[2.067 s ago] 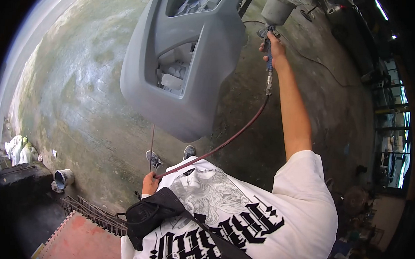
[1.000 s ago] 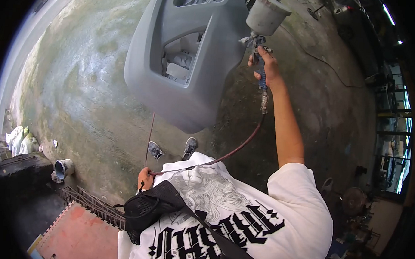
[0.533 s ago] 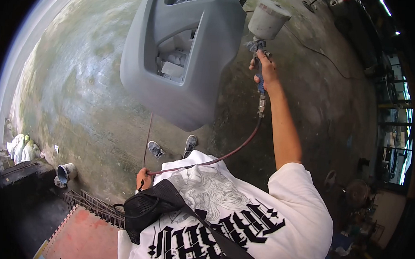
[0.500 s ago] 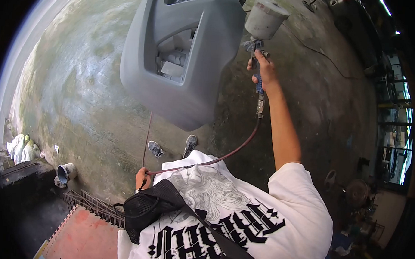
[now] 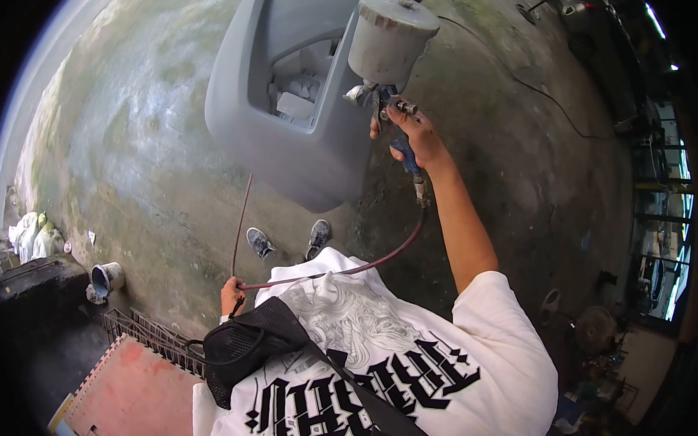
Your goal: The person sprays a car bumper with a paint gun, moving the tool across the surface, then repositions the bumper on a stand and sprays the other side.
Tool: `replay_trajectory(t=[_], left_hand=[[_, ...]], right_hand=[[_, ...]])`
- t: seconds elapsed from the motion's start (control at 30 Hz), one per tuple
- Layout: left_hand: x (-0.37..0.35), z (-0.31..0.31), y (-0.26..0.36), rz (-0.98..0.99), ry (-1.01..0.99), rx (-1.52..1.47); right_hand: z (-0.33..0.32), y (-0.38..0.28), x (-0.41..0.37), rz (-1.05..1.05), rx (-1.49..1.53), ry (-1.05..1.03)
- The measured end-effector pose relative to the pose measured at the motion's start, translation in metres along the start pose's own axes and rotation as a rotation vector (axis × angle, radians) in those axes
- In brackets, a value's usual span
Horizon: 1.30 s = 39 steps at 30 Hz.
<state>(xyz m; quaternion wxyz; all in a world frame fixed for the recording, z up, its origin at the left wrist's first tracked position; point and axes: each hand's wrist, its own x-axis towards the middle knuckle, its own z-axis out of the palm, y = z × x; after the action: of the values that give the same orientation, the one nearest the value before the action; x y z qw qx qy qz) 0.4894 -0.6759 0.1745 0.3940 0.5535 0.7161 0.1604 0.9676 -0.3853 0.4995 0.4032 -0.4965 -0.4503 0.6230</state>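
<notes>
My right hand (image 5: 416,135) is wrapped round the blue handle of a spray gun (image 5: 405,152), which carries a large whitish paint cup (image 5: 391,40) on top. The nozzle points left at a grey bumper-like panel (image 5: 289,157), and the cup overlaps the panel's right edge in view. A dark red hose (image 5: 390,255) curves down from the gun's handle across the front of my shirt. My left hand (image 5: 233,296) is closed on that hose at the lower left, and the hose runs up from there behind the panel.
A bucket (image 5: 108,278) and white bags (image 5: 35,238) stand at the far left. A wire rack (image 5: 153,336) and a red-stained board (image 5: 143,392) are at the lower left. A dark cable (image 5: 519,79) crosses the floor at the upper right.
My right hand has moved left and slightly down with the spray gun, bringing its cup in front of the panel's right side. My left hand has shifted slightly left, still on the hose.
</notes>
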Motion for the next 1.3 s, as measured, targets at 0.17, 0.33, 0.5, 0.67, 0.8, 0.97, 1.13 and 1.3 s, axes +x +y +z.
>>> replay_trajectory(t=[0.17,0.33,0.5,0.67,0.8,0.97,1.13,1.3], left_hand=[[0.001,0.003,-0.011,0.032,-0.039,-0.032],[0.004,0.006,-0.011,0.003,0.019,0.028],[0.001,0.004,-0.007,0.029,-0.025,0.026],[-0.004,0.008,-0.007,0.026,-0.030,0.015],[-0.004,0.009,0.000,-0.034,-0.030,0.082],[-0.001,0.004,-0.001,0.031,-0.023,0.036],[-0.005,0.005,0.005,0.070,-0.004,0.063],[-0.013,0.012,0.026,0.167,-0.106,0.138]], right_hand=[[-0.016,0.021,0.003,0.011,0.000,0.120],[-0.046,0.025,-0.004,-0.007,0.005,0.266],[-0.078,0.035,-0.010,-0.017,-0.025,0.438],[-0.081,0.044,-0.014,-0.045,-0.149,0.615],[-0.076,0.046,-0.020,0.031,-0.049,0.503],[-0.055,0.046,-0.026,0.021,-0.028,0.346],[-0.051,0.039,-0.036,0.011,0.031,0.115],[-0.079,0.042,-0.032,-0.083,-0.159,0.303]])
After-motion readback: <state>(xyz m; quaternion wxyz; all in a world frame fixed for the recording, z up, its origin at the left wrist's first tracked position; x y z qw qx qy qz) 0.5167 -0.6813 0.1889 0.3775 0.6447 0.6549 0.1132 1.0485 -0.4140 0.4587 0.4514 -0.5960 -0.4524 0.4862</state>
